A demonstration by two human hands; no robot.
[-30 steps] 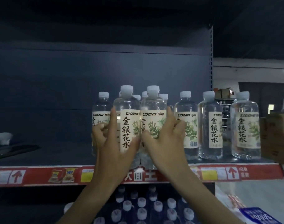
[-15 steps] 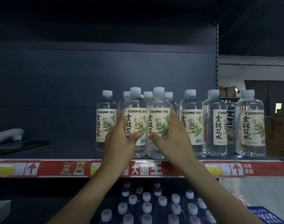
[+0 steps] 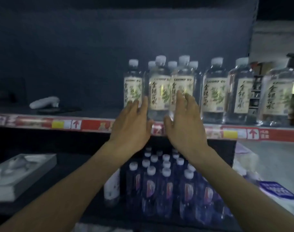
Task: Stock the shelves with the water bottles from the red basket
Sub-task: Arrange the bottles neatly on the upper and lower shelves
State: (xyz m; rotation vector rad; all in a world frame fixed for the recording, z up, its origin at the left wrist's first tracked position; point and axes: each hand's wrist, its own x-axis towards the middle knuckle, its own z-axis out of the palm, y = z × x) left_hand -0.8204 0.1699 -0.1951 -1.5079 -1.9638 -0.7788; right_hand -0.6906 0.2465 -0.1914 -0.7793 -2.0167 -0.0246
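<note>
Bottle labels point(image 3: 182, 94) too blurred to read; shelf strip point(image 3: 252, 133) bears up-arrow signs.

Over on the far left we've got a white handheld gadget point(image 3: 44, 102) lying on a dark flat mat point(image 3: 59, 110), pretty blurry. Lower down, near left, there's a grey boxed item point(image 3: 20, 174) lying flat. Near right, we can see a blue-labelled pack point(image 3: 275, 191).

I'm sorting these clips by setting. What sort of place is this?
Likely a shop aisle: labelled water bottles stand in rows on a dark shelf with a red price strip, and more capped bottles below.
</note>
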